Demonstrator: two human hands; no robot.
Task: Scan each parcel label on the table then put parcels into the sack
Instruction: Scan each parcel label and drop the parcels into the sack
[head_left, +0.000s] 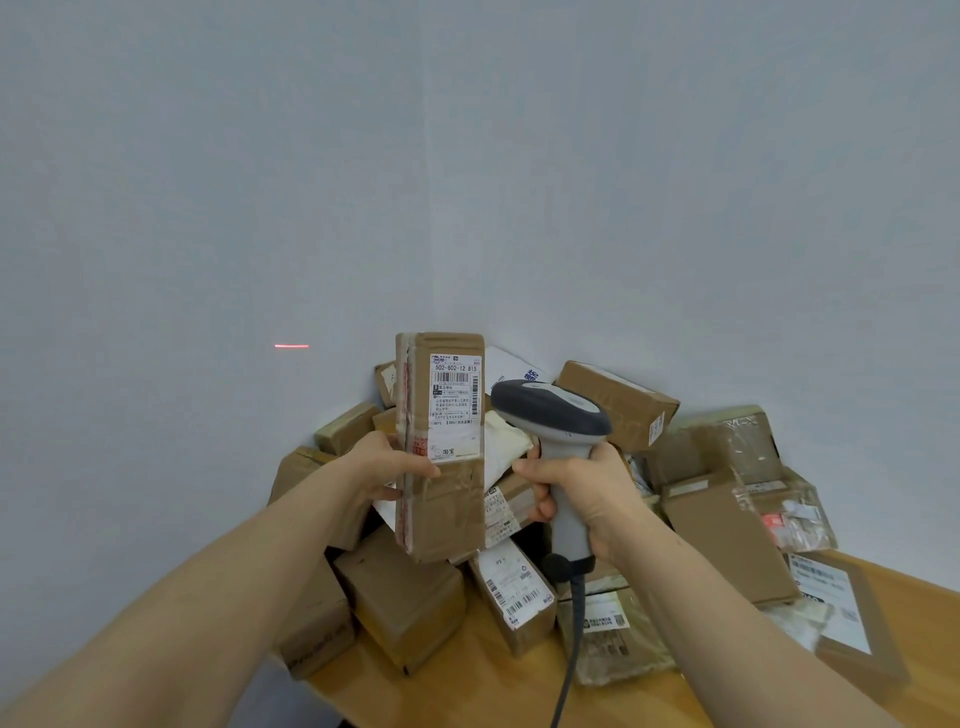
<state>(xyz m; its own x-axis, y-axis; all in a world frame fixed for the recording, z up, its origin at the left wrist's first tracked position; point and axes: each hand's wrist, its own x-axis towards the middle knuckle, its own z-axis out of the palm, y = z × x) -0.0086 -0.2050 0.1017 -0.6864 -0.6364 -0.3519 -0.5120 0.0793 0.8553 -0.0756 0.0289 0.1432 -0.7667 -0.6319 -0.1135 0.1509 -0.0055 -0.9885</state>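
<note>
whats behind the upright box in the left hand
Stacked cardboard parcels and a white envelope poke out around the box; the pile's middle is covered by it.

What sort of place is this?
Probably a parcel sorting corner or mailroom. A heap of brown cardboard parcels with printed labels lies on a light wooden table by a grey wall, and the right hand grips a grey corded barcode scanner beside a tall brown labelled box held by the left hand.
</note>
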